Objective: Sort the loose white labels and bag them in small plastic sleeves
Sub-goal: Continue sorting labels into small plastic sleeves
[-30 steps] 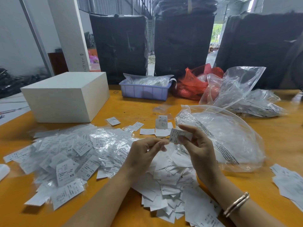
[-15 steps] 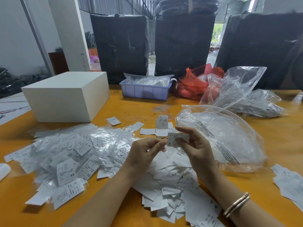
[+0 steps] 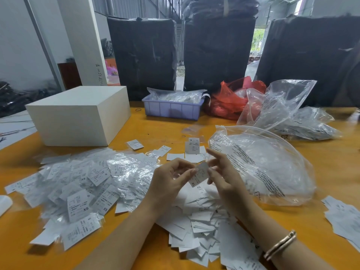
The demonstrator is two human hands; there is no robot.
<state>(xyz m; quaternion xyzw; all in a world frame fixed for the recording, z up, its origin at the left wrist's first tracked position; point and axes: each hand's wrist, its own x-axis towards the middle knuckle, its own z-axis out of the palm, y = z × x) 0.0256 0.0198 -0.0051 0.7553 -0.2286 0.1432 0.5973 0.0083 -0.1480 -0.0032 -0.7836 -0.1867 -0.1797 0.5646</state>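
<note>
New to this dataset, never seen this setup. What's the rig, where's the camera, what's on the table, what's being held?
No machine here: a person works with bare hands, filmed by one wide-angle camera on their head, looking forward and down. On the orange table lie a heap of bagged labels at left, loose white labels in front, a big clear bag at right, a white box and a blue tray behind. The left hand and right hand pinch one label between them; whether a sleeve is there too is unclear.
</note>
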